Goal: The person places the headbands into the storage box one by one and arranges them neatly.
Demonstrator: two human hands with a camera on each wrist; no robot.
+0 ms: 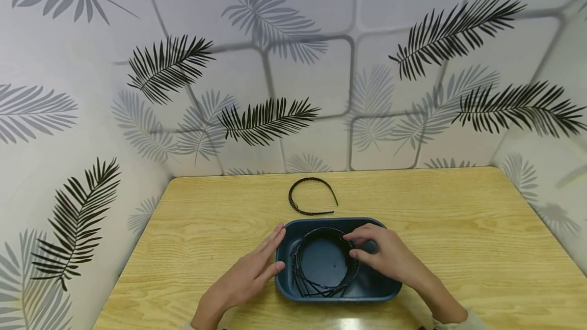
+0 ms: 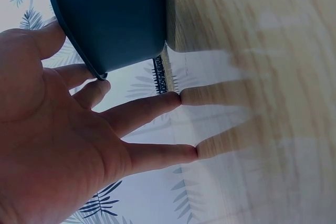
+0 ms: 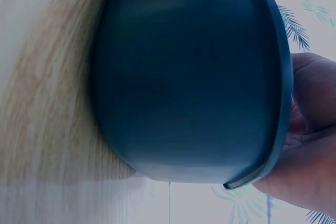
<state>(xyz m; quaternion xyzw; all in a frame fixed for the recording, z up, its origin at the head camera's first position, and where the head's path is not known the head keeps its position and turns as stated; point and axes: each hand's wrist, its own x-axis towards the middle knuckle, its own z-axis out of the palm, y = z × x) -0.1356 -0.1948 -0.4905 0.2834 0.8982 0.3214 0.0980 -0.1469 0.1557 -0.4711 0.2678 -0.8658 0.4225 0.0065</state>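
A dark blue tray (image 1: 376, 281) sits on the table with a ring-shaped stack of black toothed headbands (image 1: 300, 264) in its left and middle part. My right hand (image 1: 385, 253) reaches over the tray's right side, thumb and fingers curled at the stack's right edge and pinching a headband there. The tray wall hides those fingertips in the right wrist view. Straight-fingered, my left hand (image 1: 249, 274) lies along the tray's left end; in the left wrist view some fingers touch the rim and two reach down to the tabletop. Another black headband (image 1: 291, 197) lies behind the tray.
The light wood table (image 1: 206, 223) runs back to a wall (image 1: 312, 80) covered with a leaf pattern. Similar leaf-patterned panels stand at the left and right sides.
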